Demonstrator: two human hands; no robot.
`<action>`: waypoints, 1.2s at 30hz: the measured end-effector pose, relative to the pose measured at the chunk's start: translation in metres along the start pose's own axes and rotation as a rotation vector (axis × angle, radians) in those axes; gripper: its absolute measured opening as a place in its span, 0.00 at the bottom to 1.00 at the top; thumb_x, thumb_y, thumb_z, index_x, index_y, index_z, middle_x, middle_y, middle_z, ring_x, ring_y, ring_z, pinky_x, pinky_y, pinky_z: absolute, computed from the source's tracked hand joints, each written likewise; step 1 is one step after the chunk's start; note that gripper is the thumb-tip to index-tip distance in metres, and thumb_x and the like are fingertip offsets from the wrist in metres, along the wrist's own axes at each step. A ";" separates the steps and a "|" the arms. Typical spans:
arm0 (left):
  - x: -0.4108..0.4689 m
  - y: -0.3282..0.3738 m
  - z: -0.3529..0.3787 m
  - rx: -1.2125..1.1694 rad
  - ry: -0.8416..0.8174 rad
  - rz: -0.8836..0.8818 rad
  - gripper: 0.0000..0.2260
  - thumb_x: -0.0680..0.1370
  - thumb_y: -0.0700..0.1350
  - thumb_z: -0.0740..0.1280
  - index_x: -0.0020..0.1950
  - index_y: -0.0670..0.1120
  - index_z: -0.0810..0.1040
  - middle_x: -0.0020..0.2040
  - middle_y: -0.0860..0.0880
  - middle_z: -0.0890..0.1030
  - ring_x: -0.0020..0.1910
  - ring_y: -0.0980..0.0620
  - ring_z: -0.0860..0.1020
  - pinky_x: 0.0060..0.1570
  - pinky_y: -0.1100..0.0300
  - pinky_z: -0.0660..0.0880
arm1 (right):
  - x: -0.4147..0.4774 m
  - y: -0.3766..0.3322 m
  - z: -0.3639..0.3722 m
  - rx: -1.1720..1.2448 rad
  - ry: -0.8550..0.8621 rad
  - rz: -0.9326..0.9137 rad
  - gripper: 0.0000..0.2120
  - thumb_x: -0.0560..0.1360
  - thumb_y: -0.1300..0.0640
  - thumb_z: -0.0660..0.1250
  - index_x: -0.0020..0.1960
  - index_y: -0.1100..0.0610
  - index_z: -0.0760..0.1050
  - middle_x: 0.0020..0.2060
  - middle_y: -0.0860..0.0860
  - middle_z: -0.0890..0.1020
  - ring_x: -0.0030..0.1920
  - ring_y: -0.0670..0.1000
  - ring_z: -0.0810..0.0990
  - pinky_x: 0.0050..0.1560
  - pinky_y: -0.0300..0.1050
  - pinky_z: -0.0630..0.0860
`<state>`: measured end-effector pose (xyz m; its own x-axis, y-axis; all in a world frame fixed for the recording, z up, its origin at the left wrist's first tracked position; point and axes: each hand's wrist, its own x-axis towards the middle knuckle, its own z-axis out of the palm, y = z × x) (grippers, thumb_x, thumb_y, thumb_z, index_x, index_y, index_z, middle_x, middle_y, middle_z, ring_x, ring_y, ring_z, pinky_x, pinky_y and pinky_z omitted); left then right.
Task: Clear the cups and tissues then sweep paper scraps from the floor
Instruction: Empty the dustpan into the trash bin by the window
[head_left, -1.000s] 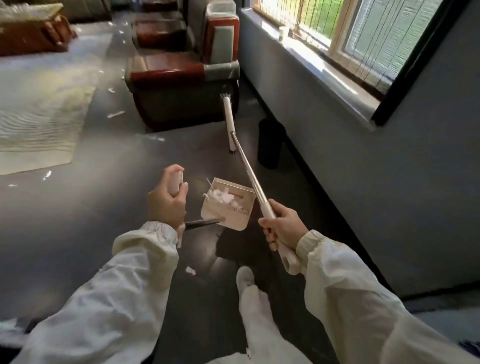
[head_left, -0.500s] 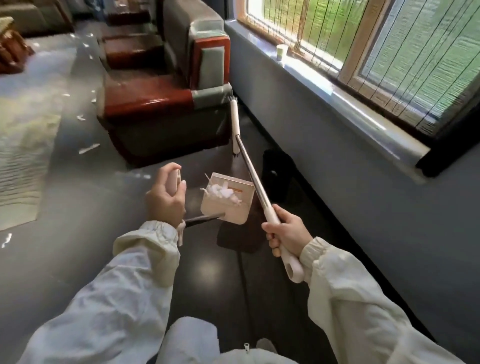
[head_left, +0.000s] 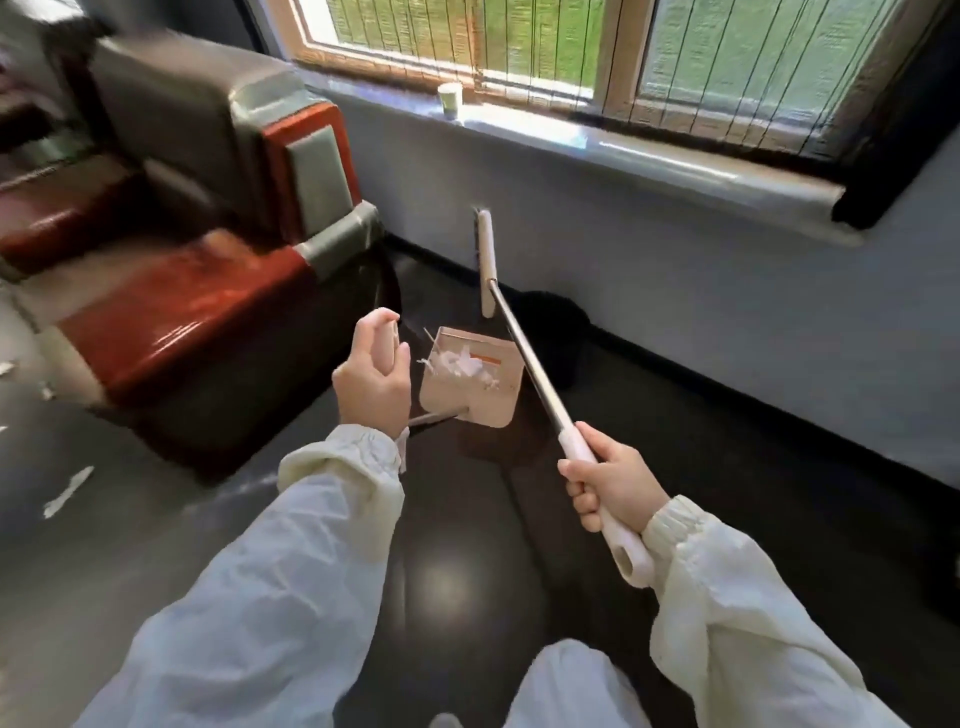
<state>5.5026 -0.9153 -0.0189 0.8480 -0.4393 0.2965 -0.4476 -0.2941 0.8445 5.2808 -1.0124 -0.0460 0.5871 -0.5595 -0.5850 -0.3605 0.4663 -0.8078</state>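
Dustpan (head_left: 483, 405) is gripped by fingers (head_left: 397, 364) of left hand (head_left: 371, 389), broom (head_left: 530, 374) by right hand (head_left: 613, 483); paper scraps (head_left: 460, 366) could be spilled back onto floor (head_left: 467, 571) if pan is tilted.

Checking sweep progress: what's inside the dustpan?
White paper scraps lie heaped in the dustpan, toward its far side as seen from the head camera. The nearer part is bare. Anything under the heap is covered.

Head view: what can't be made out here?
All head view:
- Cup on the windowsill: too small to tell its contents.
- Armchair: motion-blurred and cut by the left edge.
- Black bin by the wall: partly behind the broom shaft, opening unreadable.
- Handle of the dustpan: mostly hidden by the left hand.
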 end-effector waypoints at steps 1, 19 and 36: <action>0.011 -0.002 -0.007 -0.009 -0.025 0.028 0.12 0.73 0.46 0.63 0.54 0.61 0.73 0.37 0.52 0.78 0.33 0.42 0.78 0.39 0.43 0.79 | -0.003 0.000 0.011 0.037 0.029 0.010 0.33 0.77 0.67 0.63 0.76 0.48 0.56 0.28 0.52 0.72 0.21 0.45 0.69 0.20 0.38 0.68; 0.207 -0.012 0.012 -0.048 -0.254 0.483 0.13 0.76 0.38 0.65 0.59 0.49 0.73 0.40 0.50 0.77 0.36 0.59 0.72 0.42 0.78 0.64 | 0.004 -0.048 0.076 0.314 0.392 -0.082 0.33 0.76 0.67 0.63 0.76 0.47 0.57 0.29 0.52 0.72 0.22 0.45 0.68 0.20 0.38 0.67; 0.334 -0.030 0.047 -0.060 -0.604 0.891 0.17 0.77 0.35 0.63 0.60 0.53 0.66 0.41 0.42 0.78 0.45 0.39 0.81 0.43 0.54 0.74 | 0.038 -0.051 0.234 0.723 0.612 -0.166 0.34 0.76 0.69 0.62 0.76 0.47 0.57 0.24 0.51 0.71 0.20 0.45 0.66 0.18 0.37 0.65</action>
<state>5.7858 -1.0929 0.0338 -0.0639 -0.8262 0.5598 -0.8059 0.3736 0.4593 5.4915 -0.8970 -0.0099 0.0362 -0.8218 -0.5686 0.3472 0.5439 -0.7640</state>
